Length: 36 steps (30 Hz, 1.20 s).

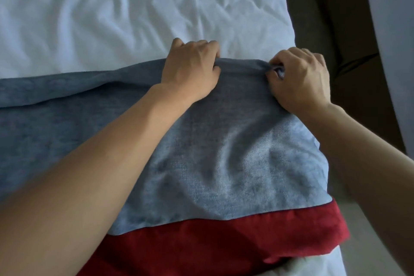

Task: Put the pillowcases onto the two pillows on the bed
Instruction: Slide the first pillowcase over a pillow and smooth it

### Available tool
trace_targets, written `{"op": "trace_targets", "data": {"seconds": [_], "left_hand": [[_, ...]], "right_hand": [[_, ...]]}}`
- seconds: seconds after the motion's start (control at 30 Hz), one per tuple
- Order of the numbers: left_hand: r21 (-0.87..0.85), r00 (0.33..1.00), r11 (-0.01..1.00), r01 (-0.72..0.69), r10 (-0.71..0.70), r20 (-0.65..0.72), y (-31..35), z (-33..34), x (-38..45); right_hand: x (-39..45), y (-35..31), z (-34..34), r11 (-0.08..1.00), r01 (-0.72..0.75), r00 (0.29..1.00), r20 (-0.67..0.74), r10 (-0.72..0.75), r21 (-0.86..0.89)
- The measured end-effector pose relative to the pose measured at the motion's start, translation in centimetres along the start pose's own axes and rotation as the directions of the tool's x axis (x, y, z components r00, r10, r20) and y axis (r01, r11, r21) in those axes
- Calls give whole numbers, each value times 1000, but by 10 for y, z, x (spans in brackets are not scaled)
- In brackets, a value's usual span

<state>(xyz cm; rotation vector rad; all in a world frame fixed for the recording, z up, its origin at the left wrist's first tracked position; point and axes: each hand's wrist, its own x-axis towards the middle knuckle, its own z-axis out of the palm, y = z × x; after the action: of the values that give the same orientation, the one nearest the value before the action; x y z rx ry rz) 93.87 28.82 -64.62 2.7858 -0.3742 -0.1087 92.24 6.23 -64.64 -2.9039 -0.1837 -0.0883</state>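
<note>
**Seating the far corner of the pillowcase**

While the blue pillowcase (224,152) with its red band lies across the bed (112,18), the left hand (190,69) and right hand (300,78) each pinch its far edge. Next, I'd judge, comes tugging that corner snug over the pillow inside.

no readable text, labels, brands or numbers anywhere

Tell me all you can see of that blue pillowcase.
The pillowcase is blue-grey woven cloth with a wide red band along its near edge. It lies fairly flat and softly creased on the white sheet, near the bed's right side. Its far edge is bunched where the left hand and right hand grip it.
</note>
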Motion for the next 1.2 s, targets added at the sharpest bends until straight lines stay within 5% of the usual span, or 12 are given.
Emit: {"op": "trace_targets", "data": {"seconds": [0.13, 0.3, 0.43, 0.77, 0.97, 1.2], "left_hand": [[25, 1000, 1000, 10, -10, -18, 10, 8, 8], [34, 997, 999, -35, 37, -65, 9, 10, 7], [49, 995, 999, 19, -14, -101, -17, -1, -2], [99, 989, 989, 114, -104, -109, -132, -48, -78], [63, 983, 984, 169, -164, -87, -188, -60, -74], [41, 971, 986, 161, -151, -188, -214, -62, -104]], "right_hand": [[3, 8, 3, 995, -96, 995, -30, 95, -21], [4, -9, 11, 999, 42, 999, -15, -42, -8], [8, -15, 9, 996, -49, 999, 8, 50, -68], [21, -137, 32, 975, 206, 978, 25, -208, 81], [43, -156, 36, 999, 7, 996, 85, -10, 31], [28, -250, 58, 956, 292, 956, -4, -292, -13]]}}
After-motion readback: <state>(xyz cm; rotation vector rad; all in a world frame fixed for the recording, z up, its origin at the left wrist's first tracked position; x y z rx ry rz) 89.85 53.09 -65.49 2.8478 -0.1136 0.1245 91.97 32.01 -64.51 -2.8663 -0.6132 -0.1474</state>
